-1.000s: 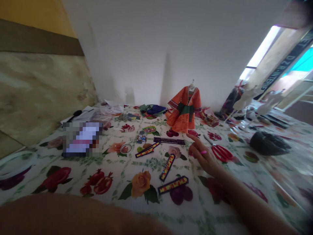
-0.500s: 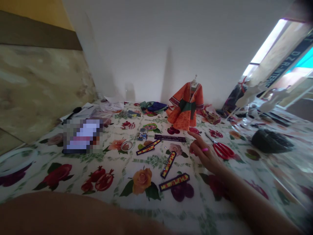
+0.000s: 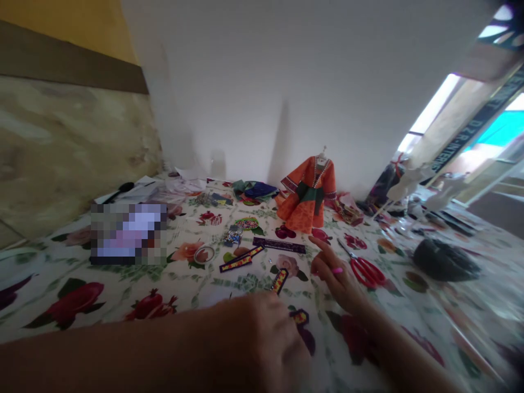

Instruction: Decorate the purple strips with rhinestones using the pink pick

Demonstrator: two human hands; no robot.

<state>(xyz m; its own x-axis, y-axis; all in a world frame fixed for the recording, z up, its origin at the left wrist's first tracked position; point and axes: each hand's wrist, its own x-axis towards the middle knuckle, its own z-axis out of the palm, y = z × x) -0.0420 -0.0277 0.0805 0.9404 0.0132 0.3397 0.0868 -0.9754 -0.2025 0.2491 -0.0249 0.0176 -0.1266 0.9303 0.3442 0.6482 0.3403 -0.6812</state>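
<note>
Left hand [image 3: 262, 341] covers a beaded strip [image 3: 300, 316] – fingers' grip cannot be told; right hand [image 3: 335, 273], loosely open, rests near the scissors [image 3: 364, 268] – could snag.

Two dark strips with red-and-yellow beadwork lie flat on the table: one strip [image 3: 279, 280] slanted, the nearer strip [image 3: 300, 316] mostly hidden under the left hand [image 3: 262, 341].

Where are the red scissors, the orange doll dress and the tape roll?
red scissors [image 3: 365, 269], head view, on the handles
orange doll dress [image 3: 308, 200], head view, on the skirt
tape roll [image 3: 204, 254], head view, on the ring
</note>
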